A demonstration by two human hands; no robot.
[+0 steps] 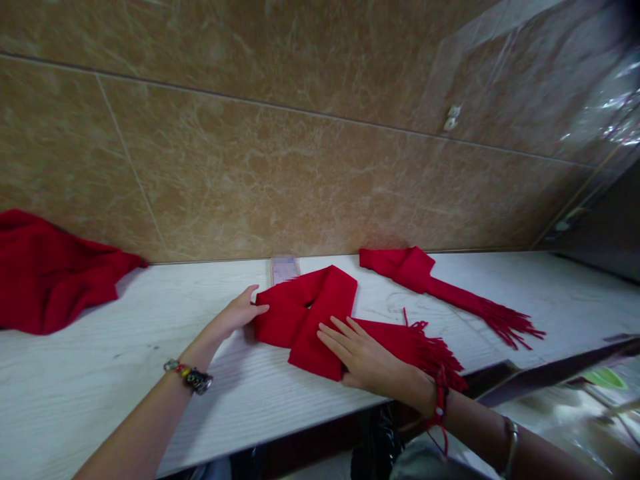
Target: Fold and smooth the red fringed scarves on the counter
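Observation:
A red fringed scarf (280, 317) lies folded on the white table in front of me, with one band crossing over another and a small gap at the crossing. My left hand (243, 310) touches its left edge, thumb and index finger apart; the other fingers are partly hidden. Flat on the scarf's right part rests my right hand (357, 350), fingers stretched out. The fringe spreads to the right, partly behind my right wrist. A second red scarf (397, 265), folded with its fringed end pointing right, lies farther back on the right.
Crumpled red cloth (55, 273) lies at the far left of the white table (225, 407). A small paper slip (284, 269) sits behind the scarf, near the tan marbled wall (260, 167). At the right stands a dark surface, with clear plastic above it.

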